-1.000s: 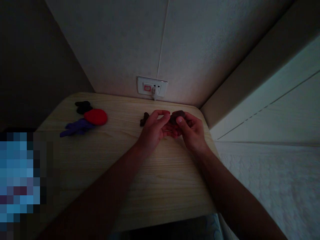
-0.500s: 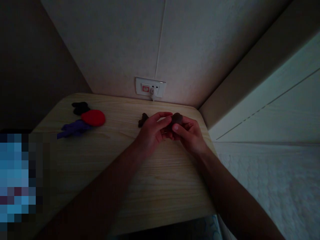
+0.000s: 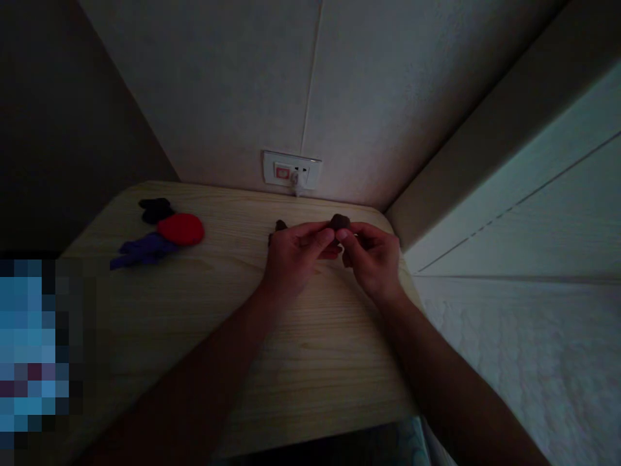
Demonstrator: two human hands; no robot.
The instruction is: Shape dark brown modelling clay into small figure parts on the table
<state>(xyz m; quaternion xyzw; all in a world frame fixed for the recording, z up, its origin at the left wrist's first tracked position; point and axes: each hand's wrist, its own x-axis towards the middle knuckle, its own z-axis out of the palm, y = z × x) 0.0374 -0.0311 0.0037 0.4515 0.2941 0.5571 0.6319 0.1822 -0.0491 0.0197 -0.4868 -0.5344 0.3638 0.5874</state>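
Observation:
Between the fingertips of both hands is a small dark brown lump of what looks like modelling clay (image 3: 340,222), held just above the table. My left hand (image 3: 297,254) pinches it from the left, with the thumb on the near side. From the right, my right hand (image 3: 372,255) is closed on the same lump, its thumb close to the left thumb. Another dark brown piece (image 3: 281,225) lies on the table behind my left hand, which partly hides it.
On the left of the wooden table (image 3: 310,362) lie a flat red clay piece (image 3: 182,230), a purple piece (image 3: 145,249) and a black piece (image 3: 156,210), touching or close together. A wall socket (image 3: 292,172) with a plug stands behind the table; a pale cabinet panel (image 3: 524,213) rises at right.
My left fingers have closed in on the brown lump, which only my right hand clearly gripped earlier. The lump has turned and sits higher between both thumbs. The other pieces lie still.

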